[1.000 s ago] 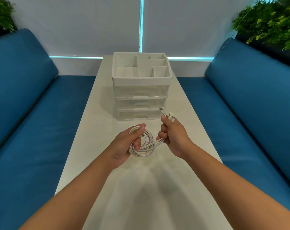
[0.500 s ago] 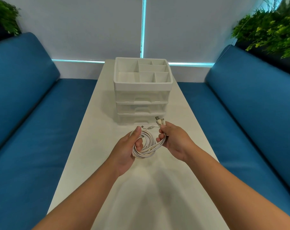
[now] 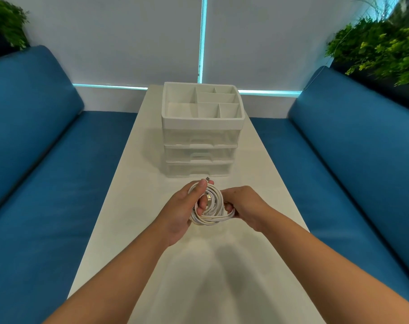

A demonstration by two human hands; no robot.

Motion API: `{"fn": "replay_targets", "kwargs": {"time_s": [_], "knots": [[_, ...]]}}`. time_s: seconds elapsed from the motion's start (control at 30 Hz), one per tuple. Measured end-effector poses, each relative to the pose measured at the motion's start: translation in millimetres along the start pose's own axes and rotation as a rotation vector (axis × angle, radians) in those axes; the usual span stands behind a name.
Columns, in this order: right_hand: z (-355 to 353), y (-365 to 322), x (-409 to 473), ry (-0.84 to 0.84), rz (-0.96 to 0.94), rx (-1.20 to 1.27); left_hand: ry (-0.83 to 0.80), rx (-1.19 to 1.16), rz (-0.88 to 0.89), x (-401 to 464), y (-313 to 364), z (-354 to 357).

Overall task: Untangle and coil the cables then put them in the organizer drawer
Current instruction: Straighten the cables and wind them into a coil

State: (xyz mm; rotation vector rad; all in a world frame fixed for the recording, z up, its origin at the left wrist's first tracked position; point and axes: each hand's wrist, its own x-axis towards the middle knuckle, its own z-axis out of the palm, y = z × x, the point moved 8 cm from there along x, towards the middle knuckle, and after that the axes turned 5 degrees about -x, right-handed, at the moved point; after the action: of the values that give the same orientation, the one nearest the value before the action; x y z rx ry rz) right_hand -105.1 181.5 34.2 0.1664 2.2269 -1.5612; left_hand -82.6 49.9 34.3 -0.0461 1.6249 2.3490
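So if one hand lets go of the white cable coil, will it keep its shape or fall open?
Probably it loosens: the cable coil shows no tie, only the left hand and right hand gripping it. Its loops already sit unevenly, so it seems floppy and likely light.

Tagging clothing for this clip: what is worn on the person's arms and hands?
Nothing is worn that shows. Both forearms are bare to the frame's lower edge, with no sleeves in view. The left hand and right hand have no gloves, rings, watch or wristband visible.
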Motion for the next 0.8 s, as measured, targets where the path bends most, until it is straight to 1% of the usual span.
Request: {"fn": "replay_targets", "kwargs": {"time_s": [0.07, 0.13, 0.23, 0.33, 0.37, 0.43, 0.47, 0.53, 0.67, 0.8], "knots": [[-3, -3, 0, 0.063, -0.048, -0.030, -0.001, 0.010, -0.005, 2, 2, 2], [-6, -2, 1, 0.105, -0.055, -0.005, 0.013, 0.002, -0.013, 5, 2, 2], [0, -1, -1, 0.046, -0.031, 0.074, 0.062, -0.014, 0.002, 8, 3, 0], [6, -3, -7, -0.004, 0.044, 0.207, 0.133, 0.037, 0.040, 11, 5, -4], [9, -5, -9, -0.036, 0.045, 0.213, 0.157, 0.060, 0.050, 12, 6, -6], [13, -14, -14, -0.113, -0.022, 0.108, 0.177, 0.090, 0.065, 12, 6, -8], [16, -17, -16, -0.136, -0.063, 0.045, 0.174, 0.086, 0.066, 13, 5, -8], [16, -19, -18, -0.115, -0.125, -0.017, 0.160, 0.069, 0.060, 13, 4, -7], [16, -20, -18, -0.059, -0.187, 0.035, 0.135, 0.037, 0.026, 14, 2, -6], [12, -22, -17, 0.055, -0.242, -0.025, 0.022, -0.016, -0.040, 15, 1, -3]]}}
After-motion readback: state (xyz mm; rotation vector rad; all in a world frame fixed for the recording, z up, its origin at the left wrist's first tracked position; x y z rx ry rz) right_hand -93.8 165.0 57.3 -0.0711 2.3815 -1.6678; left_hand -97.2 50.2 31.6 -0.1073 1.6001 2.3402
